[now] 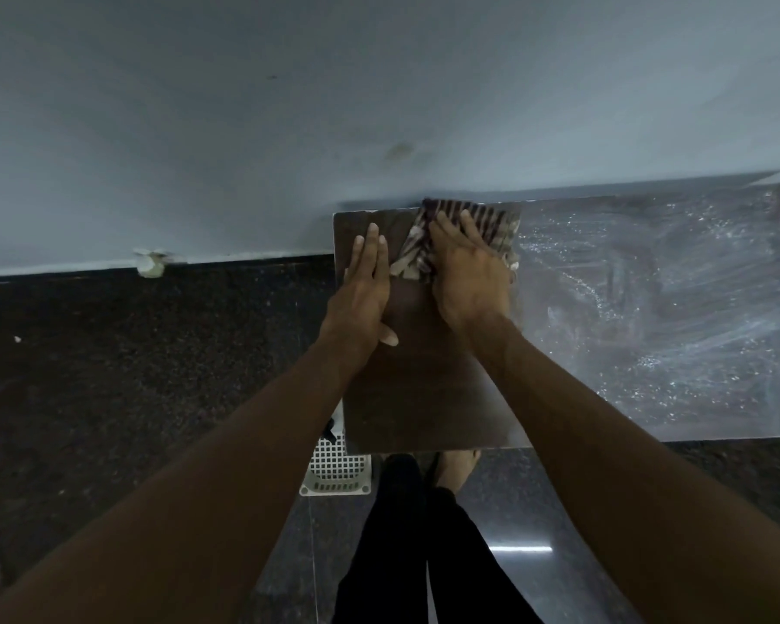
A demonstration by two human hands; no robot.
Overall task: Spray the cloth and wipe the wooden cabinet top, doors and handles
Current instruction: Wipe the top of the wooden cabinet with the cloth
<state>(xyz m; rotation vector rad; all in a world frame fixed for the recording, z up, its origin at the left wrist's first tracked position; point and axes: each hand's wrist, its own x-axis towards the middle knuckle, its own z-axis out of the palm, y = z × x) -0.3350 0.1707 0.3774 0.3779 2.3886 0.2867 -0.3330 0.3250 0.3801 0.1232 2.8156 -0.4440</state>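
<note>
We judge the centre-frame cloth [491, 225] limp, best pinned mid-fold; right hand [469, 274] presses it flat-fingered, left hand [369, 281] rests flat, empty.

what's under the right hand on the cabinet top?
The right hand presses a striped brown-and-cream cloth flat on the dark wooden cabinet top. The wood beneath cloth and hand is covered, so its state cannot be seen.

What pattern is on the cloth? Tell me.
The cloth is striped dark and pale; head view.
</note>
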